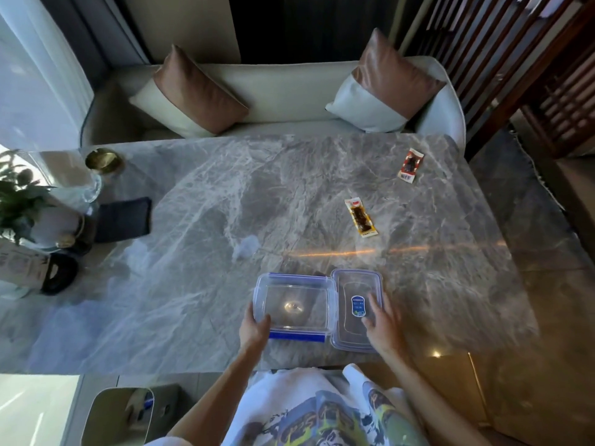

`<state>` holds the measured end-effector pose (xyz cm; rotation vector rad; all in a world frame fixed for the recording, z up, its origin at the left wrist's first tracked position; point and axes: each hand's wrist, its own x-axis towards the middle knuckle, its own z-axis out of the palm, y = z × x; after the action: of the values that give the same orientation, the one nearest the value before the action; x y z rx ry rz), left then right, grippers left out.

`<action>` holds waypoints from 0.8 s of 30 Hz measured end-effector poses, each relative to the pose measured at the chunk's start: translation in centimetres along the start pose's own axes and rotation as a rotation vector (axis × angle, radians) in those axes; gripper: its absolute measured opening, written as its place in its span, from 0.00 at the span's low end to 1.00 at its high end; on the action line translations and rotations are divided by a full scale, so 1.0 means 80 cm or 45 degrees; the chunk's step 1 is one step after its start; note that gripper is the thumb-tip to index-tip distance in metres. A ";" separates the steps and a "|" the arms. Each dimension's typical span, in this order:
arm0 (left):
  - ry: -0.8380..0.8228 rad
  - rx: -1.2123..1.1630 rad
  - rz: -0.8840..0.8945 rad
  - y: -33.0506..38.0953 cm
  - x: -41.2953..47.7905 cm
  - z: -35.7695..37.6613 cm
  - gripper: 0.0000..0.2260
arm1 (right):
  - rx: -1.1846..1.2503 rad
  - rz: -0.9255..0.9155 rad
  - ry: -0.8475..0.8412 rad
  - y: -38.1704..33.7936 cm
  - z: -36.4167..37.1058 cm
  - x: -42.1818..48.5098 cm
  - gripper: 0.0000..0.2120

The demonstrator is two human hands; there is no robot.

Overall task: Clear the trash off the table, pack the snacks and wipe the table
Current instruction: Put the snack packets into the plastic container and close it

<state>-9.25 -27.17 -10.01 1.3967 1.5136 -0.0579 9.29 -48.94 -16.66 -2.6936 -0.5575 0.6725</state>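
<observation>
A clear plastic box [293, 304] with blue clips stands empty near the table's front edge. My left hand [254, 328] grips its near left corner. Its clear lid [354, 284] lies flat just right of the box, and my right hand [381, 320] rests on the lid with fingers spread. Two wrapped snacks lie further out: a yellow-edged snack [360, 217] in the middle right and a red-edged snack [410, 165] near the far right corner. A dark folded cloth [124, 219] lies at the left.
A grey marble table [225, 204] fills the view. At its left stand a potted plant [19, 194], a glass [91, 188], a brass dish [103, 160] and a black-handled item [59, 273]. A trash bin [128, 413] sits below left. A cushioned sofa [283, 88] lies beyond.
</observation>
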 end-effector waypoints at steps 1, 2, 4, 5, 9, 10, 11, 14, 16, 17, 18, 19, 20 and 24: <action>-0.037 0.041 0.060 0.005 -0.005 -0.002 0.25 | -0.020 -0.037 -0.065 -0.003 0.004 -0.004 0.31; -0.060 0.069 0.070 0.005 -0.005 -0.004 0.25 | -0.071 -0.056 -0.131 -0.004 0.008 -0.008 0.30; -0.092 0.109 0.084 0.008 -0.010 -0.007 0.25 | -0.273 -0.124 -0.152 -0.005 0.014 -0.010 0.32; -0.109 0.130 0.099 0.009 -0.012 -0.009 0.25 | -0.357 -0.150 -0.143 -0.005 0.014 -0.010 0.33; -0.155 0.171 0.090 0.011 -0.014 -0.013 0.25 | -0.382 -0.139 -0.252 -0.005 0.002 -0.004 0.37; -0.173 0.180 0.081 0.009 -0.012 -0.013 0.25 | -0.377 -0.136 -0.287 -0.005 -0.001 -0.002 0.38; -0.191 0.188 0.065 0.009 -0.009 -0.013 0.25 | -0.375 -0.129 -0.317 -0.006 -0.004 -0.001 0.38; -0.238 0.239 0.004 0.011 0.003 -0.012 0.24 | -0.351 -0.105 -0.383 -0.008 -0.010 0.000 0.37; -0.177 0.362 -0.040 0.016 0.012 -0.008 0.21 | -0.363 -0.146 -0.388 -0.010 -0.017 -0.001 0.35; -0.128 0.441 -0.063 0.020 0.015 -0.005 0.21 | -0.352 -0.184 -0.351 -0.011 -0.023 0.000 0.33; -0.081 0.523 -0.076 0.026 0.018 -0.002 0.22 | -0.284 -0.229 -0.271 -0.013 -0.029 0.001 0.32; -0.035 0.612 -0.072 0.036 0.017 0.002 0.24 | -0.168 -0.272 -0.161 -0.014 -0.035 0.004 0.30; 0.008 0.718 -0.036 0.049 0.016 0.006 0.25 | -0.045 -0.288 -0.043 -0.015 -0.041 0.009 0.27; 0.023 1.053 0.272 0.132 0.025 0.039 0.23 | 0.246 -0.102 0.153 -0.016 -0.081 0.061 0.19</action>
<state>1.10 -24.36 -6.82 2.2009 1.3952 -0.5944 16.10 -46.96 -12.57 -2.4975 -0.5375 0.5114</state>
